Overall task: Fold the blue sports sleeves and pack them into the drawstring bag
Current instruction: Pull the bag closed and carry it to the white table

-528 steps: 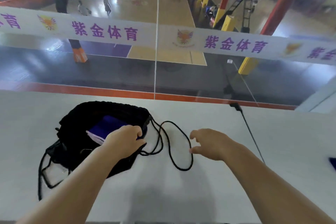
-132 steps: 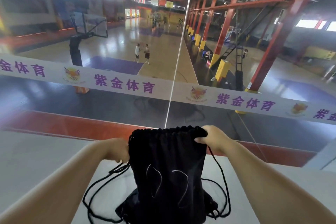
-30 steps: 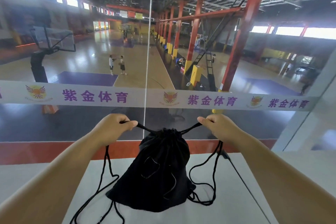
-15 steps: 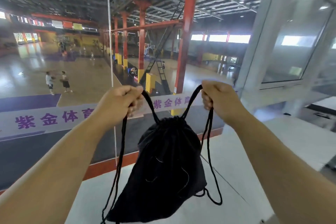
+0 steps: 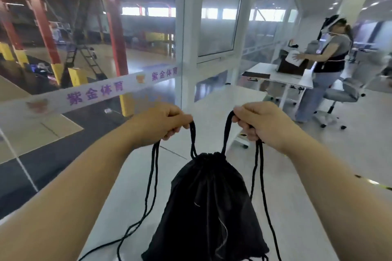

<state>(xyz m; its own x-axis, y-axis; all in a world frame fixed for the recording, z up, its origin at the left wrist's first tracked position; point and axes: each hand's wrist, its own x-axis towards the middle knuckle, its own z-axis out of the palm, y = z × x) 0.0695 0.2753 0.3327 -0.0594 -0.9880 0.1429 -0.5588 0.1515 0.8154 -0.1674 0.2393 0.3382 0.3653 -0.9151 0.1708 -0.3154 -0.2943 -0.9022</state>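
Observation:
A black drawstring bag (image 5: 210, 207) hangs in front of me above the white table (image 5: 297, 224), its mouth cinched tight. My left hand (image 5: 161, 122) is a fist around the left black cords (image 5: 151, 176). On the other side my right hand (image 5: 258, 122) grips the right cords (image 5: 257, 171). Loose cord loops trail down on both sides of the bag. The blue sleeves are hidden from sight.
A glass wall with a white banner (image 5: 89, 93) runs along the left, over a sports hall below. A white frame post (image 5: 186, 34) stands ahead. At the far right a person (image 5: 326, 65) works at another white table (image 5: 280, 74), beside a grey chair (image 5: 343, 95).
My view has swung to the right, bringing the far table and the person into sight. Both hands still hold the cords, now slightly lower, with the closed bag hanging between them.

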